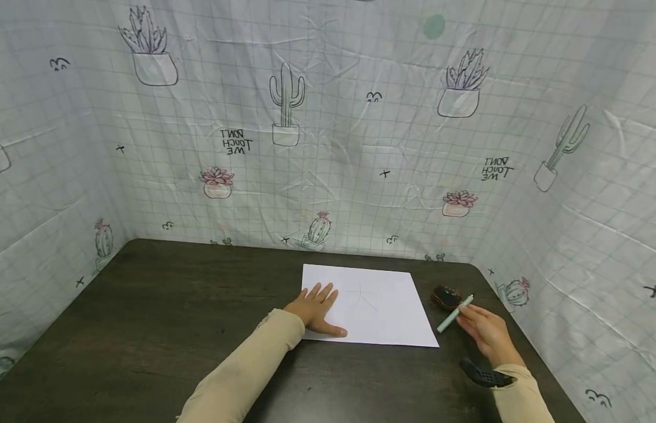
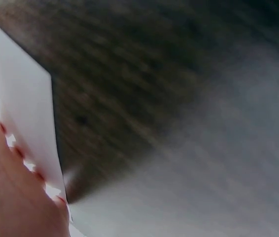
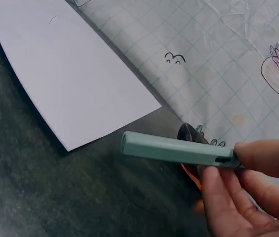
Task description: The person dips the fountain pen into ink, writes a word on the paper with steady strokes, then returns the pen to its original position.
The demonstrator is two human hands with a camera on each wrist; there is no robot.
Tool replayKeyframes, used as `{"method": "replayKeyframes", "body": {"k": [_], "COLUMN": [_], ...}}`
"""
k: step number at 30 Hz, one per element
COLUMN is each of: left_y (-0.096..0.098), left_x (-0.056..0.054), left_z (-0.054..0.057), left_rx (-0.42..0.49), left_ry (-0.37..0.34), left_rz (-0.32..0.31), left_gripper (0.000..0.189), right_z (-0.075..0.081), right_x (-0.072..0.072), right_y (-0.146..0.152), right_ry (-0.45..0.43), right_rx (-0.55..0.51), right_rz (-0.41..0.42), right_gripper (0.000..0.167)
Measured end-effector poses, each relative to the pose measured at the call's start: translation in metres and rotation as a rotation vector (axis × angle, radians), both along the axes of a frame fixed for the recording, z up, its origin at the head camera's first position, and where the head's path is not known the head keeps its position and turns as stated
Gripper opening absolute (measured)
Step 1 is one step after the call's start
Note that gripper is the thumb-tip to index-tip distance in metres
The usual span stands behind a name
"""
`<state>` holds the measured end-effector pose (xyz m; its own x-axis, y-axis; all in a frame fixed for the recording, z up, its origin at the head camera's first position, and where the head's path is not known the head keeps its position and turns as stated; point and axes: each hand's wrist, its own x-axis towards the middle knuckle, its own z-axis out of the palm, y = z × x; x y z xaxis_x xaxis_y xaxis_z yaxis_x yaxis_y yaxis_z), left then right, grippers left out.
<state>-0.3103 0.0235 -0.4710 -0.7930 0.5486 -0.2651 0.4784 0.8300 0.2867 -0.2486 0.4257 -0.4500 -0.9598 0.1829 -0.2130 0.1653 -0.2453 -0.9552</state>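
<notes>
A white sheet of paper (image 1: 391, 317) lies on the dark table, with a few thin strokes drawn near its middle. My left hand (image 1: 317, 309) rests flat on the sheet's left side, fingers spread and thumb pointing right. In the left wrist view, part of that hand (image 2: 16, 187) shows at the paper's edge. Off the sheet's right edge, my right hand (image 1: 487, 332) pinches a mint-green pen (image 3: 174, 149) near one end, between thumb and fingers. Its thick barrel points toward the paper, with a small dark slot near the fingertips.
A glossy dark rounded object with reddish edges (image 1: 447, 297) sits on the table (image 1: 148, 329) right of the paper, partly behind the pen. Grid-patterned cloth (image 1: 338, 147) with cactus drawings hangs around the table's back and sides. A black band (image 1: 484, 374) circles the right wrist.
</notes>
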Motion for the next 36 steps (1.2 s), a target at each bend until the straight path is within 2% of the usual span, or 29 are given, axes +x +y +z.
{"method": "replayKeyframes", "body": {"k": [5,6,12,13,15,22,24,29,32,36], "left_y": [-0.002,-0.002,-0.001,-0.001,-0.002,-0.001,-0.001,-0.001,-0.002,-0.002], "left_x": [0.002,0.005,0.003,0.001,0.001,-0.002,-0.002,0.001,0.002,0.006], "left_z": [0.001,0.005,0.003,-0.001,0.000,-0.002,-0.003,0.000,0.000,0.007], "left_rx": [0.011,0.011,0.023,0.026,0.031,0.017,0.018,0.020,0.020,0.020], "left_ry": [0.005,0.003,0.004,0.006,0.004,0.002,0.005,0.004,0.018,0.034], "left_rz": [-0.004,-0.003,0.002,0.002,0.002,-0.001,0.000,-0.006,-0.015,-0.017], "left_gripper": [0.108,0.107,0.105,0.106,0.106,0.108,0.108,0.109,0.110,0.109], "right_z": [-0.002,-0.003,-0.008,-0.009,-0.010,-0.010,-0.010,-0.010,-0.011,-0.012], "right_x": [0.003,0.003,0.002,0.002,0.001,-0.002,-0.002,-0.003,-0.003,-0.003], "right_y": [0.000,0.000,0.002,0.002,0.002,0.001,0.001,0.000,-0.001,-0.002], "right_ry": [-0.085,-0.093,-0.116,-0.116,-0.114,-0.109,-0.110,-0.116,-0.111,-0.095], "right_rx": [0.045,0.059,0.101,0.106,0.119,0.176,0.183,0.201,0.231,0.294], "right_rz": [-0.031,-0.037,-0.061,-0.064,-0.068,-0.069,-0.077,-0.094,-0.110,-0.132], "right_gripper": [0.030,0.027,0.019,0.020,0.015,0.018,0.012,0.004,0.005,0.011]}}
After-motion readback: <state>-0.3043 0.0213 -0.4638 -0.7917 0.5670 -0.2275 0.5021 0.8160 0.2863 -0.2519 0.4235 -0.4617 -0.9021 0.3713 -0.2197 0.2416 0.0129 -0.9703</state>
